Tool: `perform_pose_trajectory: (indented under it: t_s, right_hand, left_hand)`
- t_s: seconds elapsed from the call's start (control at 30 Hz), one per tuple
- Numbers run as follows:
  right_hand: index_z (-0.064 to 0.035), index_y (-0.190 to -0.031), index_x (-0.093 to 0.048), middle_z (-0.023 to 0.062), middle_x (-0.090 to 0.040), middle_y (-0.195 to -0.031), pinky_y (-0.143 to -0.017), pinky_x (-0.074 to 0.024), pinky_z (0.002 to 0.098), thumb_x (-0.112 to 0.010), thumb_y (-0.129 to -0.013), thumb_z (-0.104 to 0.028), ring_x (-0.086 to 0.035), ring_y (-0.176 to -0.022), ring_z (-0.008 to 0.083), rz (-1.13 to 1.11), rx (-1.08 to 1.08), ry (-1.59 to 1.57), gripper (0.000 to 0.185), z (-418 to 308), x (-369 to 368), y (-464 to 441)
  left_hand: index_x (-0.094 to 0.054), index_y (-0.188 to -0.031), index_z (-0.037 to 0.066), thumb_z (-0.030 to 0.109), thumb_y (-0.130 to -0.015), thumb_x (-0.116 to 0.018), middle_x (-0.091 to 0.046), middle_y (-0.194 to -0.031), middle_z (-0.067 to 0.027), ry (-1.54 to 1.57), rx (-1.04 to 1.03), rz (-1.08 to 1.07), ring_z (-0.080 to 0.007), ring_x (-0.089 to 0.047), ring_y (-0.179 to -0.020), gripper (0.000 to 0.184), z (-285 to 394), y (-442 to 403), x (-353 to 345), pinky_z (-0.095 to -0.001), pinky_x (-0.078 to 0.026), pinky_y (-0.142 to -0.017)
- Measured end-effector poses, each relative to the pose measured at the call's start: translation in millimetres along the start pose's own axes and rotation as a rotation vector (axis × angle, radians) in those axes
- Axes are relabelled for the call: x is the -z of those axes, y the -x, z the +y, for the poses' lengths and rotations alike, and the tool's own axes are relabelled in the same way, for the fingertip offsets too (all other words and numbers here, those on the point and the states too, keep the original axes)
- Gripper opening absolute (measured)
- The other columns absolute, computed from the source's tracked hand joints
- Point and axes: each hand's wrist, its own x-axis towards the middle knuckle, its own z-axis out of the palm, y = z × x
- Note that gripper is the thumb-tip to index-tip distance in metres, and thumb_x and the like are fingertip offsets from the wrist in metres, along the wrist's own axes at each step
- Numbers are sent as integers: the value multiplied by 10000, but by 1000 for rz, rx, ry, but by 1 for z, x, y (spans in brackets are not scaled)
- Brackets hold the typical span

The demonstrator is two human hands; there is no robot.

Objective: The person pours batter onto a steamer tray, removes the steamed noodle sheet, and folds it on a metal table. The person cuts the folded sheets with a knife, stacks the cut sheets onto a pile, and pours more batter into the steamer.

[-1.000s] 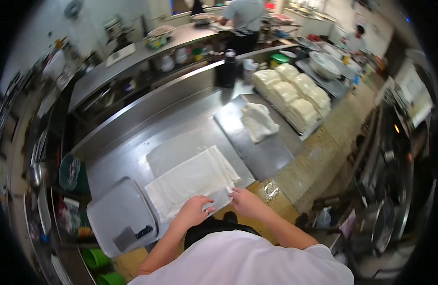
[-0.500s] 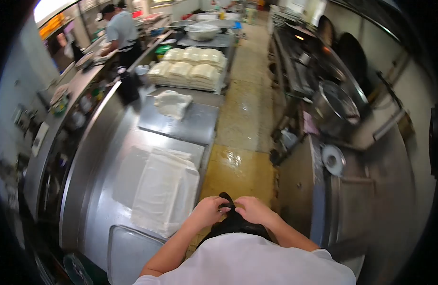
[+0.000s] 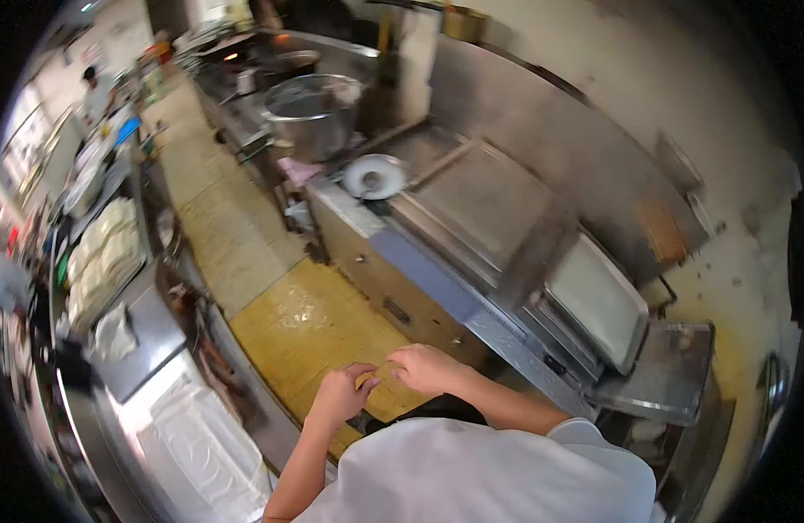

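My left hand is held in front of my waist, fingers loosely bent and a little apart, with nothing visible in it. Close by on its right, my right hand has its thumb and fingers slightly apart, also without a visible object. A small gap separates the two hands. Below them, black cloth shows at the waist of my white shirt. To the left, a white cloth lies spread on the steel table, and a smaller crumpled white cloth sits farther back.
Stacked pale, folded slabs stand on the left table. On the right are a large pot, a white bowl, a pale tray and a metal tray. A yellow floor aisle runs between; a person stands far back.
My view has swung to the right, bringing the right counter and its trays into sight. My hands have come off the black item at my waist and moved slightly apart.
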Motion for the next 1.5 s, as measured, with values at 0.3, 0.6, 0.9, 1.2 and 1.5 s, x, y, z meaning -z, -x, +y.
perform_pose_trajectory:
  t_s: [0.3, 0.6, 0.9, 1.2, 1.5]
  right_hand:
    - [-3, -1167, -697, 233, -666, -1224, -1014, -500, 479, -702, -885, -209, -611, -1177, 413, 670, -647, -8, 349, 236, 97, 205]
    - [14, -1300, -635, 285, -662, -1240, -1040, -478, 468, -652, -963, -371, -627, -1166, 445, 654, -943, -284, 512, 355, 125, 368]
    - [-31, -1331, -578, 252, -520, -1443, -1115, -429, 457, -646, -833, -121, -509, -1331, 406, 653, -1199, 131, 511, 481, 98, 447]
    - [-92, -948, -733, 180, -732, -1039, -904, -545, 486, -608, -837, -165, -689, -1022, 361, 369, -1216, -110, 183, 432, 143, 463]
    - [-27, -1006, -695, 260, -680, -1072, -899, -519, 544, -560, -911, -141, -645, -1024, 452, 930, -994, 195, 200, 568, 202, 453]
  left_hand:
    - [-748, -1107, 26, 227, -917, -755, -734, -1123, -175, -49, -173, -279, -379, -697, -1028, 277, 106, -99, -142, -419, -556, -884]
    - [-743, -1122, 53, 165, -915, -729, -725, -1145, -178, -117, -376, -529, -373, -687, -1074, 236, 209, -222, -324, -419, -550, -928]
    - [-740, -1050, 107, 84, -795, -639, -673, -1245, -132, -576, -718, -397, -344, -584, -1240, 276, 263, -362, -475, -476, -459, -1063]
    - [-754, -890, 90, 172, -836, -596, -733, -1017, -162, -850, -525, -782, -380, -687, -1016, 186, 289, -374, -450, -472, -531, -938]
    - [-736, -995, 47, 98, -885, -585, -709, -1101, -208, -382, -917, -370, -393, -653, -1060, 193, 342, -457, -553, -494, -525, -956]
